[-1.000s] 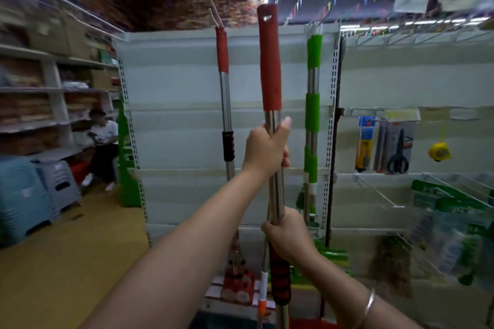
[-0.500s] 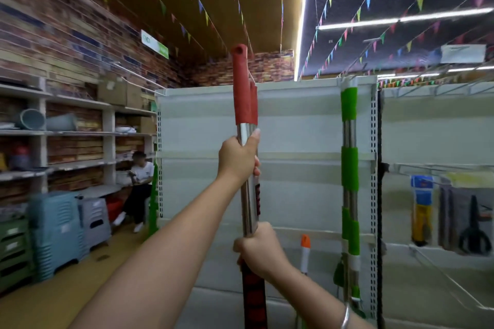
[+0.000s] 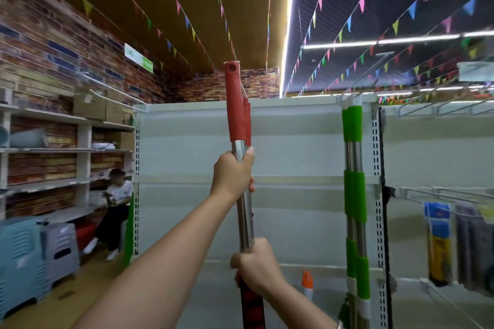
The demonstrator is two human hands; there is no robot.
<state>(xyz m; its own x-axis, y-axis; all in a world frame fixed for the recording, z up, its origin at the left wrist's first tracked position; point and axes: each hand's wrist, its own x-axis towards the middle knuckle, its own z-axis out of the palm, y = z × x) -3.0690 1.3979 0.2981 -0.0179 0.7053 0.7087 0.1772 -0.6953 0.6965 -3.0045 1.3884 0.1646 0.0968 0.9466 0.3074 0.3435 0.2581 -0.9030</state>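
I hold a long mop handle (image 3: 245, 219) upright in front of me; it is a steel pole with a red grip at the top and a red-and-black sleeve lower down. My left hand (image 3: 232, 176) grips the steel part just under the red grip, thumb up along the pole. My right hand (image 3: 257, 270) grips the pole lower, right above the red-and-black sleeve. The mop's head is out of view below. A second red-topped pole stands right behind it, mostly hidden.
A white shop shelf unit (image 3: 294, 147) stands straight ahead. Green-banded steel poles (image 3: 354, 195) lean at its right edge, with an orange-tipped handle (image 3: 307, 282) low. Packaged tools (image 3: 438, 243) hang at right. Plastic stools (image 3: 37, 256) and a seated person (image 3: 112, 211) are at left.
The view has tilted upward, showing more ceiling and less floor. Both hands have kept their grip on the pole, and the pole now covers the red-topped pole behind it.
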